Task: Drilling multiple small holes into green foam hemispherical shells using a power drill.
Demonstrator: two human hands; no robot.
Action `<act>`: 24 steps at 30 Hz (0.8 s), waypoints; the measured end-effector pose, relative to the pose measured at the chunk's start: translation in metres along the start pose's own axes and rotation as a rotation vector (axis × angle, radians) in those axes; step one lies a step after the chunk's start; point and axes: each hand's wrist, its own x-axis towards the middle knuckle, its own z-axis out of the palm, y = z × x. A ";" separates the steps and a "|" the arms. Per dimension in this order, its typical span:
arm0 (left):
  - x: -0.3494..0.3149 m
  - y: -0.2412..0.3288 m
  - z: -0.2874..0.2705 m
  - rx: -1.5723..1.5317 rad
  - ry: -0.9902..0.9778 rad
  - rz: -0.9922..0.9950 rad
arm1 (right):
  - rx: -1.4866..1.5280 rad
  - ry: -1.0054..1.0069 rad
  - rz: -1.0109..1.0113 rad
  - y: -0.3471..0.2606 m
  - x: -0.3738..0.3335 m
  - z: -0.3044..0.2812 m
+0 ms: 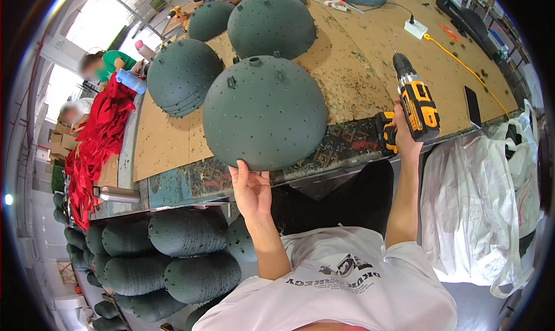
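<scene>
"Since I only have the head view out here, where do the hands stand for you?"

"Well apart. I have the left hand (252,187) at the near rim of the dark green dome (265,114), thumb over the outside and the other fingers partly lost under the edge. The right hand (406,130) is wrapped around the handle of the yellow and black drill (422,105); whether a finger presses the trigger, I cannot tell."

"And the dome itself?"

"Round side up, at the near edge of the worktable (167,137). The drill is off to its right, its bit (393,46) pointing away from the body and touching nothing."

"How would you handle it from there?"

"I'd pinch that rim firmly, because a smooth shell over loose crumbs (350,71) could skid (they look slippery to me, at least). For any cut, I'd set the bit square to the curve at that spot, press lightly and let the speed do the work."

"And the left hand?"

"Out of the bit's line, thumb included. I'd also swing the drill wide of the stacked domes (184,79) at the left and the yellow cable (462,63) at the right."
</scene>
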 end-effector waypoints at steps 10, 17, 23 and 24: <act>0.007 0.002 -0.025 -0.021 0.008 0.016 | -0.074 0.050 0.005 0.016 -0.002 -0.007; 0.006 0.001 -0.017 -0.001 0.017 0.021 | -0.050 0.014 -0.050 0.005 -0.001 -0.008; 0.003 0.002 -0.014 0.010 0.054 0.015 | 0.002 0.016 -0.045 0.005 -0.002 -0.007; 0.003 0.002 -0.014 0.006 0.050 0.017 | -0.005 0.015 -0.043 0.007 -0.002 -0.008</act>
